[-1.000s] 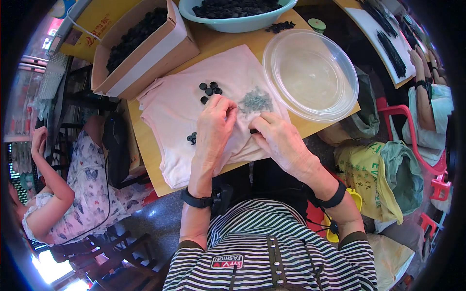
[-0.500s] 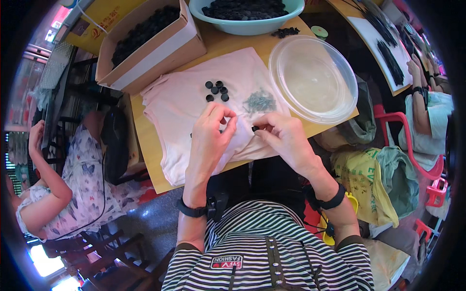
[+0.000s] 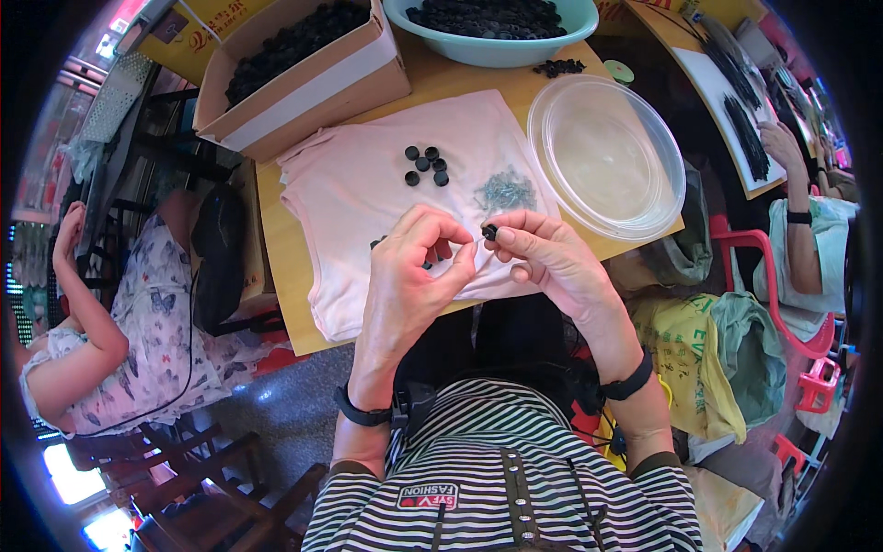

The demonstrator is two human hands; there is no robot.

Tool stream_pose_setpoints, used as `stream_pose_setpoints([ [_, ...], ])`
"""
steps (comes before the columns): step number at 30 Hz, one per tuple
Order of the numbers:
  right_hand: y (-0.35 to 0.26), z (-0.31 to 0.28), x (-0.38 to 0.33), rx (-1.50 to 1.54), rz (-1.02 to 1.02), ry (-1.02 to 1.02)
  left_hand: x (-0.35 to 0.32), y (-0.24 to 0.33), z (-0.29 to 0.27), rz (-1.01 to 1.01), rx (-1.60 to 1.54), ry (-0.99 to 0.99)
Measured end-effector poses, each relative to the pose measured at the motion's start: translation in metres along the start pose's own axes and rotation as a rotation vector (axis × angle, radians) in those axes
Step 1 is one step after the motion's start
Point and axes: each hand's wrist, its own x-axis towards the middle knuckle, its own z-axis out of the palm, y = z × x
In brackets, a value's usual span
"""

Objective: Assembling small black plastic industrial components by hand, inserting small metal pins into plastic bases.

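My right hand pinches a small black round part between thumb and forefinger, just above the near edge of a pale pink cloth spread on the table. My left hand is curled right beside it, its fingertips almost touching the part; whether it holds anything small I cannot tell. On the cloth beyond my hands lie several black round parts in a cluster and a little heap of small metal screws.
A clear round plastic basin stands at the right. A cardboard box and a pale green bowl, both full of black parts, stand at the back. One person sits at the left, another at the right.
Both hands have lifted off the cloth and come toward me. The right hand now holds a black part up between its fingertips, with the left hand closed in beside it.
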Motion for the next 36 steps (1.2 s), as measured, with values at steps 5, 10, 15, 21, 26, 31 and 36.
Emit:
stream_pose_setpoints([
  [5,0.001,0.004,-0.002,-0.061,-0.02,0.028,-0.002,0.005,0.001,0.013,0.084,-0.004],
  [10,0.005,0.01,-0.004,-0.257,-0.111,0.063,-0.006,0.003,0.002,0.111,0.32,0.007],
  [15,0.009,0.01,-0.004,-0.247,-0.186,-0.004,-0.009,0.003,0.007,0.076,0.199,0.022],
  [21,0.016,0.003,-0.002,-0.166,-0.155,0.05,-0.012,-0.011,-0.006,-0.023,0.112,0.103],
  [26,0.018,0.003,-0.003,-0.17,-0.174,0.039,-0.008,-0.034,-0.031,-0.099,0.319,0.178],
  [31,0.018,0.003,-0.003,-0.19,-0.162,0.048,0.002,-0.045,-0.025,-0.117,0.398,0.09],
  [36,0.015,0.005,-0.005,-0.184,-0.168,0.037,0.006,-0.051,-0.02,-0.156,0.421,0.09],
])
